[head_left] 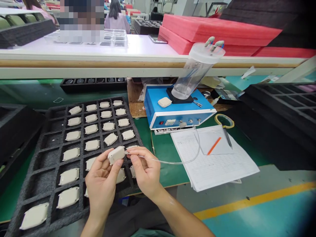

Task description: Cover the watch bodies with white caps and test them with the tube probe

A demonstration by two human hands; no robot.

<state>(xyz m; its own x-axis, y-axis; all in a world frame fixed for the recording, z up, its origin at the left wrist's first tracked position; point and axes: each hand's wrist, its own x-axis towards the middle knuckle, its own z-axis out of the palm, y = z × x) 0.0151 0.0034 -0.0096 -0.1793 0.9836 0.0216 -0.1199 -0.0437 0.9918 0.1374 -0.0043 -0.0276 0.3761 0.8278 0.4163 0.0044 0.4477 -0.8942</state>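
A cream watch-shaped case (116, 155) is pinched between the thumb and fingers of my left hand (102, 177), above a black foam tray (40, 172). Beside it, my right hand (145, 169) is closed on the end of a thin clear tube (172, 162), whose tip meets the right edge of the case. The tube curves back to the front of a blue box (158, 113) with switches. Several similar cream cases lie in the tray's compartments, and another cream case (164, 102) rests on top of the box.
A clear cylinder (190, 74) leans on the blue box. Written papers (214, 164), a pen (227, 137), an orange strip (214, 145) and a tape roll (224, 120) lie right. A shelf edge (98, 73) crosses behind, bearing red foam (217, 29). People sit beyond.
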